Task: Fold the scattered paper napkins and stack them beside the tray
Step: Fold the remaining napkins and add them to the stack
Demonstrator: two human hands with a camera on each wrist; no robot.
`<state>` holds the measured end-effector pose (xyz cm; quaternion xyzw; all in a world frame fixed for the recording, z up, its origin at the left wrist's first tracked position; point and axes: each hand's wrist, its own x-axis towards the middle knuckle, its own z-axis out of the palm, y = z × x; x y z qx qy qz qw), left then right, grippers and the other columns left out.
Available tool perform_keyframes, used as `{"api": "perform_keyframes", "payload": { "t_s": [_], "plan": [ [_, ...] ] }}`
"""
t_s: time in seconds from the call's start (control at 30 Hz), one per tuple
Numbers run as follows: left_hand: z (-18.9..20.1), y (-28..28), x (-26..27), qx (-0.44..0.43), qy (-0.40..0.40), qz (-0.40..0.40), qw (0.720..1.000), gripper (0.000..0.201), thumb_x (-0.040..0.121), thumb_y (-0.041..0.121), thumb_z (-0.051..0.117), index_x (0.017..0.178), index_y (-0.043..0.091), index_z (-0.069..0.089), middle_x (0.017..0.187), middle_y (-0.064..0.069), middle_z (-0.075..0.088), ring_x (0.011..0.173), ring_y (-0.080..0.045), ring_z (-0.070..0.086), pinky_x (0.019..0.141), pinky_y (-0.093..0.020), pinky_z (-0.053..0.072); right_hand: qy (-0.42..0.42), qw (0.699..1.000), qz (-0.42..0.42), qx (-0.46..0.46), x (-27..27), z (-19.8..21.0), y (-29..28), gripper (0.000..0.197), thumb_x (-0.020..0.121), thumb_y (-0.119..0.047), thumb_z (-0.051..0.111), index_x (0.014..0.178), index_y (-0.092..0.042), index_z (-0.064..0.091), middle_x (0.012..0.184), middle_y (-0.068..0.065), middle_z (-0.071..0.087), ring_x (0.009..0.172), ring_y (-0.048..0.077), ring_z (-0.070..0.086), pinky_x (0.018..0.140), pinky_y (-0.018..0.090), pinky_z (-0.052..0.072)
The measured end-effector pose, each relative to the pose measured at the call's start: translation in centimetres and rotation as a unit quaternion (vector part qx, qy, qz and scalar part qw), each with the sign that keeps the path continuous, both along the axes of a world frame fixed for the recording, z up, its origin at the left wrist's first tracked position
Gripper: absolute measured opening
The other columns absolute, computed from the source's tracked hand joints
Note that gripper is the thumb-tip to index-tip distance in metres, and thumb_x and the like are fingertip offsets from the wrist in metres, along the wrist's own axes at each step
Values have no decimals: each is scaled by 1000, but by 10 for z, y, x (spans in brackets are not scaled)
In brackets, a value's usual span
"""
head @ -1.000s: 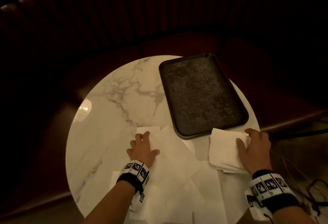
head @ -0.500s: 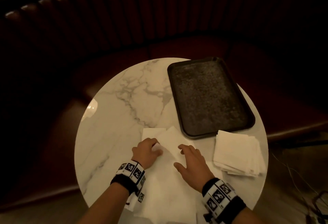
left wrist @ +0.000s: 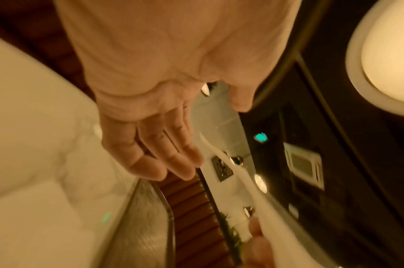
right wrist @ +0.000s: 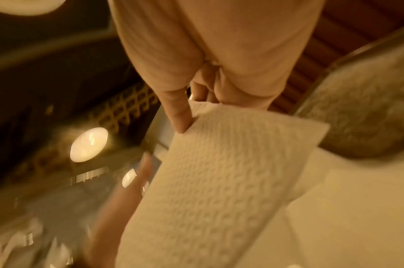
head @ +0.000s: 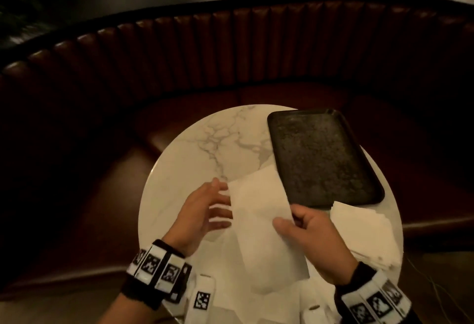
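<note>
My right hand (head: 311,234) pinches a napkin (head: 259,210) off the table (head: 184,159) to fold it; my left hand (head: 202,210), fingers loose, reaches for its edge.

The right hand (head: 311,239) pinches a napkin (head: 261,221) above the table (head: 179,169); left hand (head: 202,210) seemingly open beside it.

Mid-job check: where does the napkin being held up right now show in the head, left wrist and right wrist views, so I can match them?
Head: the lifted napkin is at centre, pinched by the right hand, with the left hand at its left edge.
Left wrist: seen edge-on as a pale strip, lower right.
Right wrist: embossed sheet fills the centre.
Shared landmark: the dark tray.
</note>
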<state>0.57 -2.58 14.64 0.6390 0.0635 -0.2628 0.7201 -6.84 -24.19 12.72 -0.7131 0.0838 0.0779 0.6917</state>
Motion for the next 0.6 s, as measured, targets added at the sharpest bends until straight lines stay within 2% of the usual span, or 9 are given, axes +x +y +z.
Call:
{"api": "perform_keyframes", "payload": {
  "t_s": [0.03,0.1,0.17,0.23,0.3,0.37,0.43,0.5,0.6],
  "plan": [
    [-1,1,-10,-60,59,15,996,52,89,55,55,111,8,62,93,-16,66,75,-27,63,72,-41,51,14,997,-22,66,-2,6,2,23,85,-21,69,99,-3,70,96,17,74,91,32,71,80,48,57],
    [-3,0,-33,-105,97,4,990,52,88,54,52,108,8,66,96,-16,67,78,-29,64,72,-40,53,40,988,-46,143,-6,15,8,18,86,-7,64,103,-2,70,102,18,73,97,36,69,86,47,57],
    [-7,-5,-51,-85,55,-10,995,40,90,39,59,111,6,68,109,-15,71,89,-30,69,77,-40,56,62,985,-55,149,-11,13,18,19,86,-5,64,103,1,68,103,20,73,99,41,67,89,50,55],
    [-12,-6,-59,-53,6,-10,999,33,88,23,68,118,7,66,116,-13,72,103,-32,70,84,-43,58,87,985,-56,135,-17,9,28,16,89,-3,61,103,-1,69,102,19,73,98,40,68,89,50,55],
    [-14,-3,-64,-27,-25,-12,999,35,84,15,74,117,10,67,115,-11,72,105,-35,69,91,-54,55,98,986,-58,124,-24,7,35,16,90,-3,60,103,-1,68,102,18,73,97,39,69,87,48,56],
    [-14,2,-67,0,-52,-12,999,33,82,13,73,114,12,69,112,-9,74,103,-34,70,92,-57,53,100,986,-56,120,-28,7,38,15,91,-4,59,102,0,68,101,18,73,96,38,69,85,47,57],
    [-12,8,-68,25,-86,-15,996,26,86,4,71,109,15,72,108,-7,75,101,-33,70,89,-50,56,103,988,-39,107,-30,10,39,13,92,-4,57,97,-4,70,95,14,75,87,31,71,78,42,58],
    [-9,14,-67,43,-122,-17,991,27,87,-1,68,102,20,75,104,-5,76,99,-30,71,87,-43,58,103,991,-16,80,-31,13,38,19,93,-4,56,90,-11,73,87,9,74,79,23,70,72,37,58],
    [2,19,-65,57,-185,-35,980,30,87,-6,66,102,19,75,101,-3,76,96,-23,72,86,-37,58,84,994,-8,70,-30,18,35,23,93,-1,56,96,-13,75,96,13,75,87,28,71,78,42,59]
  ]
}}
